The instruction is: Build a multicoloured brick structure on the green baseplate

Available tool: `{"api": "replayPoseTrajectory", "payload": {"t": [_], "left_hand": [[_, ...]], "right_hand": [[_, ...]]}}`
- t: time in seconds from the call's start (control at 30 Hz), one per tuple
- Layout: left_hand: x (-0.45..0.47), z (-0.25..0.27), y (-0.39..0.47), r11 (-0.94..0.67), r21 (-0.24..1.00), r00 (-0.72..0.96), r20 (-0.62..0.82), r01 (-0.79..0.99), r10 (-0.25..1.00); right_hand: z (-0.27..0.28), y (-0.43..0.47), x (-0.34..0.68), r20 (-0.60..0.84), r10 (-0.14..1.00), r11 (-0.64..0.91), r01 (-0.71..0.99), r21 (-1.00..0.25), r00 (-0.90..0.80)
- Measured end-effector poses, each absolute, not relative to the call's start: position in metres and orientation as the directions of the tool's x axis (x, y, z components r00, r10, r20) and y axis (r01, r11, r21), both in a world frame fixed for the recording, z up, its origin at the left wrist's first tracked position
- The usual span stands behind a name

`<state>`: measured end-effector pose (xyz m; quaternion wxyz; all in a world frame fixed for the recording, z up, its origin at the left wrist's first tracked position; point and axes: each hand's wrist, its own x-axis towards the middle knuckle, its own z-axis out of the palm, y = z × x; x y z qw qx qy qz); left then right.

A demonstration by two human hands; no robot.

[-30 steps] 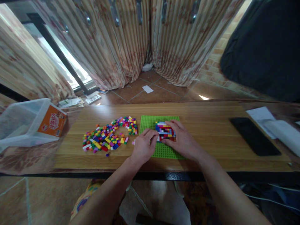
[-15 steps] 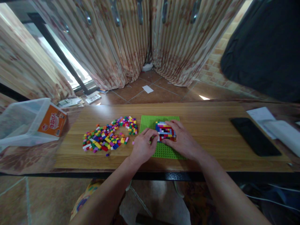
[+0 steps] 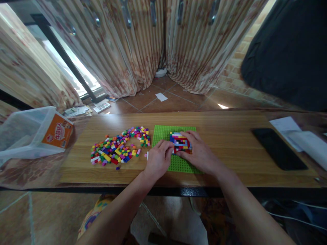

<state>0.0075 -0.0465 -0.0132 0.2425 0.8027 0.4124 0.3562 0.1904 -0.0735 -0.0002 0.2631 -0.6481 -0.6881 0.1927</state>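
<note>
A multicoloured toy brick structure (image 3: pixel 182 143) with an opening in its middle stands on a green studded baseplate (image 3: pixel 185 166). My right hand (image 3: pixel 198 149) is curved round its right side, thumb at the near edge and fingers at the far edge. At the left near corner of the structure is my left hand (image 3: pixel 159 158), its thumb and fingers pinched together. Whatever the pinch holds is too small and too covered to make out. Left of the baseplate, a pile of loose toy bricks (image 3: pixel 114 149) in many colours spreads over the wooden tabletop (image 3: pixel 230 136).
A black phone-like slab (image 3: pixel 278 148) lies at the right of the tabletop, with white papers (image 3: pixel 287 127) beyond it. A clear plastic bin (image 3: pixel 28 129) with an orange label stands at the left. One dark brick (image 3: pixel 117 168) sits apart near the front edge.
My left hand has shifted very slightly right, its pinch closer to the structure. A small white piece now shows beside its left edge. My right hand stays on the structure.
</note>
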Motion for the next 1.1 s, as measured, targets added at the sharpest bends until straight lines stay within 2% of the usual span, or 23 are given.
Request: {"api": "replayPoseTrajectory", "payload": {"t": [0.17, 0.3, 0.43, 0.6, 0.83, 1.1], "left_hand": [[0.011, -0.015, -0.043, -0.324, 0.853, 0.236, 0.244, 0.409, 0.941], [0.013, -0.015, -0.039, -0.196, 0.923, 0.208, 0.131, 0.332, 0.969], [0.013, -0.015, -0.039, -0.211, 0.926, 0.218, 0.146, 0.314, 0.965], [0.013, -0.017, -0.039, -0.228, 0.928, 0.231, 0.163, 0.296, 0.959], [0.015, -0.02, -0.038, -0.241, 0.936, 0.239, 0.18, 0.255, 0.954], [0.016, -0.019, -0.038, -0.194, 0.956, 0.248, 0.138, 0.218, 0.959]], "right_hand": [[0.0, -0.074, 0.191, 0.084, 0.996, 0.05, 0.784, -0.619, 0.002], [0.0, -0.072, 0.189, 0.112, 0.994, 0.058, 0.749, -0.661, 0.022], [-0.002, -0.067, 0.181, 0.157, 0.983, 0.042, 0.704, -0.709, 0.099], [-0.004, -0.063, 0.17, 0.13, 0.971, -0.057, 0.72, -0.692, 0.201], [-0.005, -0.061, 0.17, 0.132, 0.969, -0.059, 0.714, -0.698, 0.209], [-0.004, -0.06, 0.167, 0.115, 0.966, -0.084, 0.701, -0.708, 0.232]]}}
